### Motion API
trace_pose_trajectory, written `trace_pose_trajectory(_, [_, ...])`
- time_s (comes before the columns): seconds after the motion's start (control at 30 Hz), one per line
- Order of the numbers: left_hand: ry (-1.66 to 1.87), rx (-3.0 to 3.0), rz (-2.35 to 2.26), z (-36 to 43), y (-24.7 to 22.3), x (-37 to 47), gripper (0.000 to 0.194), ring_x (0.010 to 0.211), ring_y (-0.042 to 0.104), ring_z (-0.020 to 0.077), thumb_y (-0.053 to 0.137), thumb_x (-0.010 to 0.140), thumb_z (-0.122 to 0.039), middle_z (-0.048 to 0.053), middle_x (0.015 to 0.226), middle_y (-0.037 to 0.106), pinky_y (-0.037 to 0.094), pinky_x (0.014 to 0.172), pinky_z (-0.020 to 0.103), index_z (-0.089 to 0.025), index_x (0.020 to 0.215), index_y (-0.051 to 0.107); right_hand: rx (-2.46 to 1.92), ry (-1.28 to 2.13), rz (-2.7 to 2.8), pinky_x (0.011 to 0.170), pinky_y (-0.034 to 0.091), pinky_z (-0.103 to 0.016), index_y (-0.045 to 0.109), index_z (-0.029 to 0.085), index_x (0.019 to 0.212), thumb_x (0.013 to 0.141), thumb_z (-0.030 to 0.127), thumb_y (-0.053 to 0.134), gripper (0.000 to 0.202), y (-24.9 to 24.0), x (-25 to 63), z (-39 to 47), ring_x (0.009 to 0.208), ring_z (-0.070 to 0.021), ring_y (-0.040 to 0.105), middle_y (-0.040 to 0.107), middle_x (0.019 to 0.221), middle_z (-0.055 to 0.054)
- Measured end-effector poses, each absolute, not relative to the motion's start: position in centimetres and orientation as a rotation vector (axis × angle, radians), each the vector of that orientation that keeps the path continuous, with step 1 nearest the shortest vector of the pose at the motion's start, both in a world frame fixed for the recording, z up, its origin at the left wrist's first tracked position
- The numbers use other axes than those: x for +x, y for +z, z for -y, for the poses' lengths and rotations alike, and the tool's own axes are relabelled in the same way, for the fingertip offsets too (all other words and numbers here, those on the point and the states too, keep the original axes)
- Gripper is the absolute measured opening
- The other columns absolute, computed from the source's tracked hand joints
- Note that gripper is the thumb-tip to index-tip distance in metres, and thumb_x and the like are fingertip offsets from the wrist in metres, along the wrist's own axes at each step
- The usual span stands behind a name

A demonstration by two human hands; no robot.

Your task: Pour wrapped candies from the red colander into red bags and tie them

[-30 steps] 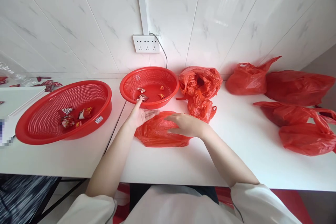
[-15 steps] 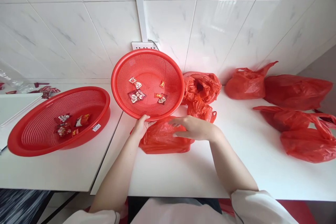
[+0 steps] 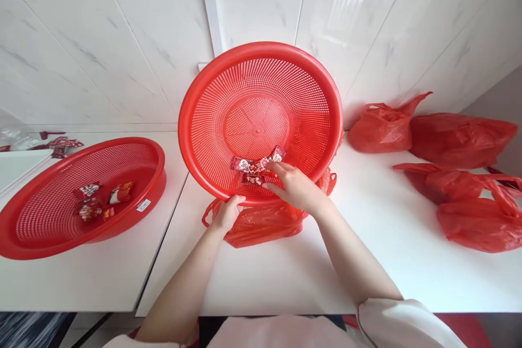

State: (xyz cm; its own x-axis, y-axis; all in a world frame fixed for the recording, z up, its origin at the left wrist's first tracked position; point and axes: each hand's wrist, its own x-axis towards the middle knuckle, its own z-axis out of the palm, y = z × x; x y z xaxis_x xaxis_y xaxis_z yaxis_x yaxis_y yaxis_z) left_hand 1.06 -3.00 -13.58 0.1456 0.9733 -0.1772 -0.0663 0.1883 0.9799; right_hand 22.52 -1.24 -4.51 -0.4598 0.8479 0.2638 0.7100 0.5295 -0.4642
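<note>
A red perforated basket (image 3: pixel 261 79) is tilted toward me above the middle of the table. My left hand (image 3: pixel 229 213) grips its near rim, thumb on top. Inside, several small wrapped packets (image 3: pixel 244 165) lie together low in the basket. My right hand (image 3: pixel 294 187) reaches over the rim at these packets, its fingertips touching or just over them; whether it grips one is hidden. Below the basket lies a red plastic bag (image 3: pixel 261 227), partly covered by it.
Another red basket (image 3: pixel 150 155) with several packets stands on the left table. Several red plastic bags (image 3: pixel 463 138) stand at the right. A tiled wall (image 3: pixel 142 65) runs behind. A white tray (image 3: pixel 24 166) sits far left.
The middle basket has come closer and tipped more toward me. Its packets have slid together near the lower side. My right hand has moved from above the bag into the basket.
</note>
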Motion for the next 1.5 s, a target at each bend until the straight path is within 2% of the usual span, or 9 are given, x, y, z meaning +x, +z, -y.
trace_pose_trajectory(0.1, [1.027,1.05,-1.065,3.2,-13.2,1.6,0.022,0.097,0.066,0.027,0.047,0.079,-0.036,0.005,0.09,0.071,0.054,0.078,0.041,-0.024,0.086,0.064,-1.444,0.234,2.344,0.112,0.021,-0.056,0.041,0.013,0.139,0.093,0.05,0.044,0.059,-5.9,21.7,0.6,0.136,-0.0299,0.036,0.041,0.145,-0.018])
trace_pose_trajectory(0.17, [1.074,1.023,-1.052,3.2,-12.9,1.7,0.024,0.098,0.066,0.0268,0.047,0.078,-0.035,0.005,0.093,0.071,0.053,0.079,0.04,-0.023,0.09,0.064,-1.478,0.242,2.418,0.114,0.017,-0.056,0.041,0.012,0.14,0.096,0.048,0.038,0.057,-6.6,21.7,0.4,0.139,-0.0284,0.032,0.039,0.147,-0.018])
trace_pose_trajectory(0.33, [1.168,0.934,-1.037,2.6,-12.3,1.5,0.029,0.1,0.065,0.0267,0.048,0.075,-0.033,0.006,0.096,0.071,0.053,0.082,0.038,-0.02,0.096,0.065,-1.261,0.337,2.565,0.11,0.031,-0.045,0.055,0.013,0.128,0.095,0.034,0.045,0.04,-6.6,22.1,0.4,0.131,-0.026,0.044,0.051,0.138,-0.016])
trace_pose_trajectory(0.5, [1.286,0.816,-0.903,2.0,-12.2,1.2,0.03,0.1,0.065,0.0279,0.052,0.072,-0.027,0.006,0.101,0.071,0.053,0.083,0.04,-0.017,0.098,0.064,-1.102,0.517,2.457,0.087,0.047,-0.031,0.062,0.019,0.116,0.093,0.012,0.041,0.032,-5.4,22.4,0.4,0.1,-0.018,0.064,0.069,0.108,-0.008])
trace_pose_trajectory(0.8, [1.233,0.735,-0.916,1.8,-13.0,1.2,0.026,0.1,0.066,0.0296,0.054,0.073,-0.026,0.008,0.095,0.073,0.052,0.086,0.041,-0.015,0.093,0.068,-0.94,0.896,2.355,0.074,0.05,-0.026,0.067,0.019,0.104,0.088,0.022,0.057,0.019,-4.9,23.0,1.1,0.079,-0.0147,0.066,0.071,0.09,-0.003])
trace_pose_trajectory(1.07, [1.241,0.666,-0.86,1.9,-12.9,1.5,0.026,0.097,0.067,0.0303,0.058,0.071,-0.027,0.008,0.091,0.073,0.052,0.086,0.043,-0.014,0.09,0.07,-0.976,0.698,2.339,0.076,0.049,-0.029,0.066,0.019,0.104,0.096,0.021,0.04,0.027,-5.3,22.2,0.8,0.082,-0.0165,0.065,0.071,0.094,-0.006])
trace_pose_trajectory(1.17, [1.227,0.702,-0.809,2.2,-12.8,1.7,0.024,0.098,0.066,0.0289,0.058,0.073,-0.025,0.007,0.09,0.073,0.052,0.085,0.041,-0.017,0.092,0.07,-1.021,0.603,2.329,0.086,0.049,-0.034,0.06,0.019,0.117,0.097,0.028,0.041,0.029,-6.0,21.5,0.8,0.099,-0.02,0.064,0.067,0.11,-0.009])
trace_pose_trajectory(1.37, [1.222,0.732,-0.807,2.5,-13.1,2.2,0.022,0.097,0.066,0.0264,0.058,0.072,-0.019,0.005,0.088,0.072,0.053,0.083,0.037,-0.017,0.091,0.069,-1.019,0.456,2.453,0.114,0.021,-0.053,0.033,0.016,0.145,0.094,0.051,0.041,0.063,-7.8,20.0,0.5,0.14,-0.0287,0.028,0.037,0.149,-0.015])
trace_pose_trajectory(1.5, [1.256,0.717,-0.827,2.4,-12.8,2.1,0.026,0.095,0.066,0.0254,0.058,0.071,-0.021,0.005,0.092,0.072,0.052,0.084,0.037,-0.016,0.094,0.069,-0.939,0.544,2.471,0.106,0.037,-0.046,0.041,0.017,0.14,0.091,0.043,0.052,0.057,-7.9,20.1,0.4,0.128,-0.027,0.045,0.048,0.139,-0.016])
